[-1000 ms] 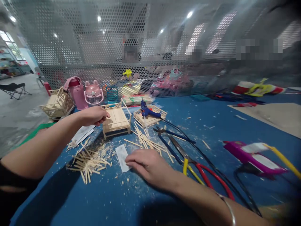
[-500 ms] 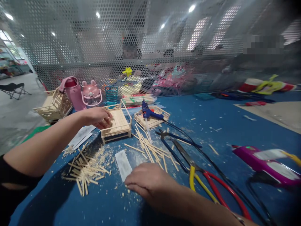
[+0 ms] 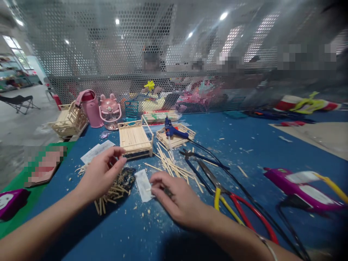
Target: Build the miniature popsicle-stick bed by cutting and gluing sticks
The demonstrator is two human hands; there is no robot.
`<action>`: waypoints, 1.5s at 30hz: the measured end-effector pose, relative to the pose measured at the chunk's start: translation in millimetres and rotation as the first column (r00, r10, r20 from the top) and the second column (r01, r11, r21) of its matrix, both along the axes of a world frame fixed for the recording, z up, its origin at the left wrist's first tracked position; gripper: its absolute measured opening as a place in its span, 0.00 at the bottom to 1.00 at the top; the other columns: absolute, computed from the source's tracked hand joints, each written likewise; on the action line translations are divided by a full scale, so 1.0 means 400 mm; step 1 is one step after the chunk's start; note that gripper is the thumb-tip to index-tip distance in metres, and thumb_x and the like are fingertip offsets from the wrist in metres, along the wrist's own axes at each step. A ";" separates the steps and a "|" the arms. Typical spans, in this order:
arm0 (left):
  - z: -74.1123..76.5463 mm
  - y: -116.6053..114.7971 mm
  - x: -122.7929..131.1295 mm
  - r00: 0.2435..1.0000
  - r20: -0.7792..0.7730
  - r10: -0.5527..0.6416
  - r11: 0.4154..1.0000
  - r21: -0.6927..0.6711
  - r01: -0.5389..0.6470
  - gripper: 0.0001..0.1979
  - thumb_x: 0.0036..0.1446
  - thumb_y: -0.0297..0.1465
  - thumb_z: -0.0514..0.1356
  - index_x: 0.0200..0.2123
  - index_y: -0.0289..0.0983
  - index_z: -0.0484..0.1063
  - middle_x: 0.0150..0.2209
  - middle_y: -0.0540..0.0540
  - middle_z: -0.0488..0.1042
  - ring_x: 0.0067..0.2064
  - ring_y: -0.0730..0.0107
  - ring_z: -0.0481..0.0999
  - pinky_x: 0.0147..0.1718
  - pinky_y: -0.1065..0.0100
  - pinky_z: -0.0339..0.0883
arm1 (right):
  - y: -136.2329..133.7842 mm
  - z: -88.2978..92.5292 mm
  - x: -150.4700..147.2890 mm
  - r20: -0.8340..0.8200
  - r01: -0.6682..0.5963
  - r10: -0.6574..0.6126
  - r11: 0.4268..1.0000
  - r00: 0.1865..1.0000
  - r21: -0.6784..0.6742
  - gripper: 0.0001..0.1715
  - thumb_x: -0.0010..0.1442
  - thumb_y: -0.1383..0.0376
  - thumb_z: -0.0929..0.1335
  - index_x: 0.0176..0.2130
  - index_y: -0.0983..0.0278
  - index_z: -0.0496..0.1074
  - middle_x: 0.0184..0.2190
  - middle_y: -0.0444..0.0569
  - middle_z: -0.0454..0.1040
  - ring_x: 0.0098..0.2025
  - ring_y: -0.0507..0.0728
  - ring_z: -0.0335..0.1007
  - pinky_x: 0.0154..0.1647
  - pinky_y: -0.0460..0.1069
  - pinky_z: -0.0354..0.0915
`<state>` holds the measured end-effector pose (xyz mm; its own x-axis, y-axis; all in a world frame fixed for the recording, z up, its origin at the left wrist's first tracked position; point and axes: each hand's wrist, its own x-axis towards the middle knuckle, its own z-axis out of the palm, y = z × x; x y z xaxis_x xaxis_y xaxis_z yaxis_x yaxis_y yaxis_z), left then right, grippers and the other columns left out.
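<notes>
Left hand [image 3: 102, 173] has drawn back from the stick platform [image 3: 134, 137]

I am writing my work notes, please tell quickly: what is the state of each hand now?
Left hand: open, nothing visible in it.
Right hand: loosely curled beside the white paper slip; whether it holds something small cannot be told.

Left hand [image 3: 99, 174] is leaving the slatted deck of the miniature wooden frame [image 3: 136, 137], now hiding part of the stick offcuts [image 3: 115, 194]. Deck is showing uncovered. Right hand [image 3: 181, 199] is shifting from the paper slip's [image 3: 143, 183] lower corner up its right edge. Pink slab [image 3: 47, 167] and purple object [image 3: 12, 203] are appearing at left.
</notes>
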<state>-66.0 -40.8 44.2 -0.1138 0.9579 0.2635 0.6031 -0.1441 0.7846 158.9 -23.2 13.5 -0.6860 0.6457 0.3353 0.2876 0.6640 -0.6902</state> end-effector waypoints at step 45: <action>-0.003 0.214 -0.083 0.866 -0.468 -0.176 0.975 -0.204 0.087 0.09 0.54 0.28 0.53 0.31 0.35 0.73 0.35 0.44 0.75 0.36 0.65 0.72 0.34 0.68 0.60 | 0.001 -0.012 0.006 0.070 -0.026 0.019 0.995 0.997 0.093 0.09 0.60 0.68 0.59 0.36 0.62 0.68 0.30 0.47 0.74 0.31 0.52 0.68 0.32 0.48 0.61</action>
